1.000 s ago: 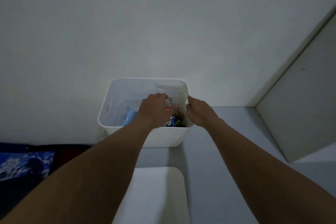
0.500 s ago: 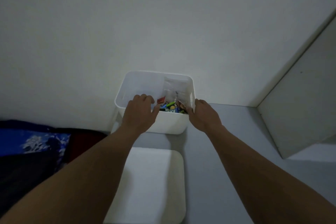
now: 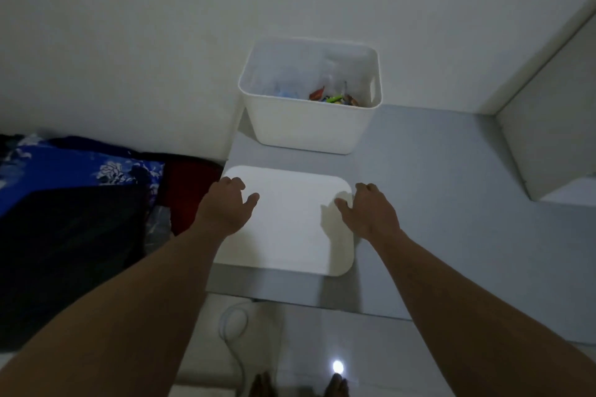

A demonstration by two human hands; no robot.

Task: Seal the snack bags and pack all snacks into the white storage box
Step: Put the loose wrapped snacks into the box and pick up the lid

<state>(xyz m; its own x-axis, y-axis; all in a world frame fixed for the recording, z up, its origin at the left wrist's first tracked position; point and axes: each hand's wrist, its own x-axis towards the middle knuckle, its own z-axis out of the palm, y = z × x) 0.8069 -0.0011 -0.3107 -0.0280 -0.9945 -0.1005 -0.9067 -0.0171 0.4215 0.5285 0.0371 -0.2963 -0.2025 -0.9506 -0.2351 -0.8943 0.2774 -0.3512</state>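
your left hand (image 3: pixel 225 206) and right hand (image 3: pixel 367 209), fingers spread, flank the white lid (image 3: pixel 287 222); the storage box (image 3: pixel 306 126) holds snacks (image 3: pixel 333 97).

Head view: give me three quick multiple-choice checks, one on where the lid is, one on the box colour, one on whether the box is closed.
1. Where is the lid?
A. On the box
B. Flat on the grey table, nearer the person than the box
C. On the floor

2. What colour is the box?
A. White
B. Blue
C. Red

3. What state is the box in?
A. Closed
B. Open, with snacks inside
C. Tipped over

Answers:
1 B: the lid lies on the table with the left hand and right hand at its two sides.
2 A: its walls and rim are white.
3 B: the top is uncovered and the snacks show inside.
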